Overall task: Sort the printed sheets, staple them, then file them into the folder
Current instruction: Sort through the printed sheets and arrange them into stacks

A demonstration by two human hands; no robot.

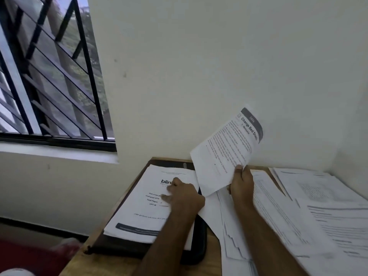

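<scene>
My right hand (241, 184) grips the lower edge of a printed sheet (225, 150) headed "Change Bed Sheets", lifted and tilted above the desk. My left hand (184, 195) rests with straight fingers on a white stack (143, 208) whose top page bears a "blink" logo. That stack lies on a black folder (197, 253) at the desk's left end. A fanned spread of printed sheets (282, 220) covers the desk's right half. No stapler shows.
The wooden desk (103, 261) stands in a corner, with a white wall (199, 76) behind and to the right. A barred window (49, 76) lies at the upper left. Something red (29, 255) sits on the floor at the lower left.
</scene>
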